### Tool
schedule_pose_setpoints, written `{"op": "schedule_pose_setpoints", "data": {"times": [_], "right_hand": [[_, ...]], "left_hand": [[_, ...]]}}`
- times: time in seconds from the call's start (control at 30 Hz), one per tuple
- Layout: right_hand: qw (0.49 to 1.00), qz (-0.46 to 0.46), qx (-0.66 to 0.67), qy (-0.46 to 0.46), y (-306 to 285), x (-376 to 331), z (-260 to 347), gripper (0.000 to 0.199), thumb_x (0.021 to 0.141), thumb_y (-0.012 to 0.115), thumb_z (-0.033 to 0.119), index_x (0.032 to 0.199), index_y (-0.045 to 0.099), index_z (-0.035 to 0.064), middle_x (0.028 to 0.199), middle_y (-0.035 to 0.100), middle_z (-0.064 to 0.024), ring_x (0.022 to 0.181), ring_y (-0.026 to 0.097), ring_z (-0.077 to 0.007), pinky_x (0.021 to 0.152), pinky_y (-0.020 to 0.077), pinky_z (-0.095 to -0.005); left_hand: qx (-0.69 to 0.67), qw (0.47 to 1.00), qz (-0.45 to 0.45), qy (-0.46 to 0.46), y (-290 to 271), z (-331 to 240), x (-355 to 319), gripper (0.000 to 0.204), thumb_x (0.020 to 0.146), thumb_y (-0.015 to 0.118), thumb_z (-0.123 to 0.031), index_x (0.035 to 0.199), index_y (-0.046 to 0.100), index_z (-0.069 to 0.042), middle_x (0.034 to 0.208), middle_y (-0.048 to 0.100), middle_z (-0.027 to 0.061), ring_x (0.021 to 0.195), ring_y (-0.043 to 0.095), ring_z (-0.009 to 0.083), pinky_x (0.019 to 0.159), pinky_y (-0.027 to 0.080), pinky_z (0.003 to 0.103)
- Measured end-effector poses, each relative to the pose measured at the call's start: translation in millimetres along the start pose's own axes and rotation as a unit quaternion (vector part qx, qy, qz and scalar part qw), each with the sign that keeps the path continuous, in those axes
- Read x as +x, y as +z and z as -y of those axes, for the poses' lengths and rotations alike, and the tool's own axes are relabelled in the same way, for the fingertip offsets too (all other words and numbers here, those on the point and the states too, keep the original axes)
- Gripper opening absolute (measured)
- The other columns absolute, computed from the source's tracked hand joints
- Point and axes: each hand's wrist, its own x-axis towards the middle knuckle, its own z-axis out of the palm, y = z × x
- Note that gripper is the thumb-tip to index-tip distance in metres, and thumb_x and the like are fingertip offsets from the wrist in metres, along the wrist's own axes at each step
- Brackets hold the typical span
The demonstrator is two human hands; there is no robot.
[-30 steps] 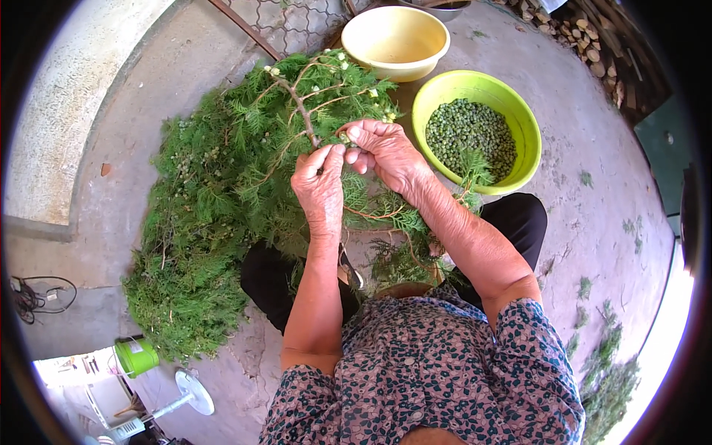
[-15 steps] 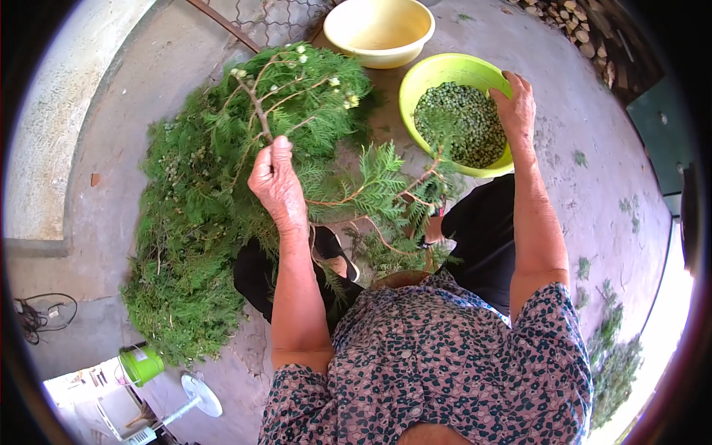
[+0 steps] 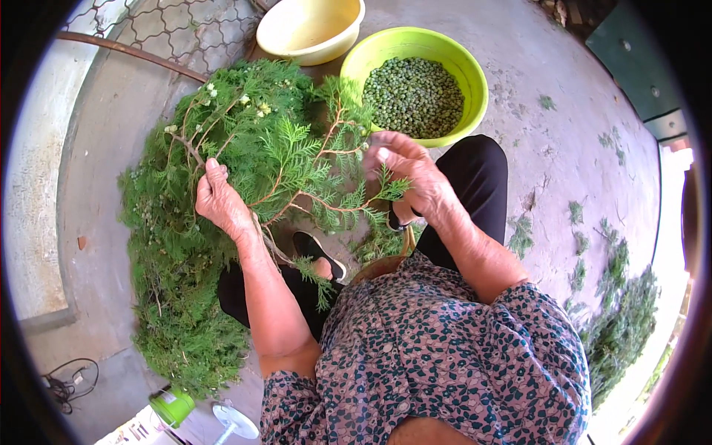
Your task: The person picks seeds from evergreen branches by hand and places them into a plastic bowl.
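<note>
My left hand [image 3: 224, 202] is closed round the woody stem of a leafy conifer branch [image 3: 293, 152], with pale green cones at its upper left end. The branch spreads rightward in front of my knees. At its right side my right hand [image 3: 415, 172] has thumb and fingers drawn together near a twig tip; the fingertips are slightly blurred, and what lies between them cannot be made out. Just beyond that hand stands a lime-green basin [image 3: 476, 89] holding many small green cones [image 3: 415, 96]. Under and left of the branch lies a big heap of cut conifer branches [image 3: 167, 245].
A cream basin [image 3: 311, 53] stands left of the green one. Loose sprigs [image 3: 521, 236] and a further pile of greenery [image 3: 627, 319] lie on the floor at right. A green bucket [image 3: 172, 406], a white fan [image 3: 236, 421] and a coiled cable [image 3: 70, 386] are at lower left.
My right hand has left the rim of the green basin and come down and left to the branch. The left hand still grips the stem, now further left in view.
</note>
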Motion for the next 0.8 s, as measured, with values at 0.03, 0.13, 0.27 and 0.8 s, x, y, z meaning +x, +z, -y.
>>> {"op": "schedule_pose_setpoints", "data": {"times": [0.03,0.13,0.27,0.8], "right_hand": [[0.998,0.005,0.058,0.036,1.8,1.0,-2.2,0.028,0.081,0.059,0.009,0.108,0.051,0.0038,0.090,0.058,-0.0019,0.079,0.054,-0.0119,0.069,0.0468,-0.0273],[0.985,-0.002,0.158,0.067,14.4,2.7,-6.7,0.022,0.081,0.057,0.004,0.103,0.052,0.0052,0.087,0.056,-0.0004,0.079,0.054,-0.0123,0.068,0.0480,-0.0280],[0.977,-0.009,0.193,0.087,15.3,3.9,-2.1,0.016,0.082,0.056,0.002,0.098,0.052,0.0046,0.083,0.056,-0.0025,0.073,0.057,-0.0163,0.062,0.0493,-0.0278],[0.861,-0.253,-0.347,-0.273,-40.2,30.8,12.0,0.021,0.069,0.060,-0.006,0.089,0.061,0.0020,0.073,0.060,-0.0080,0.065,0.058,-0.0132,0.061,0.0487,-0.0253]], "left_hand": [[0.004,1.000,0.000,-0.005,0.7,-0.1,-0.1,0.030,0.083,0.060,-0.028,0.081,0.064,0.001,0.074,0.059,0.0043,0.071,0.051,0.0135,0.071,0.041,0.030],[0.005,1.000,-0.013,0.006,5.0,-1.5,-5.0,0.029,0.083,0.060,-0.025,0.076,0.062,0.004,0.070,0.059,0.0063,0.067,0.052,0.0141,0.066,0.043,0.028],[-0.011,1.000,-0.017,-0.018,4.1,-6.6,-8.4,0.028,0.083,0.060,-0.023,0.077,0.062,0.004,0.072,0.059,0.0062,0.067,0.051,0.0139,0.067,0.042,0.028],[0.025,0.998,-0.055,-0.033,-20.7,-8.6,3.6,0.013,0.079,0.063,-0.009,0.085,0.065,0.003,0.073,0.063,0.0054,0.062,0.051,0.0104,0.060,0.043,0.025]]}}
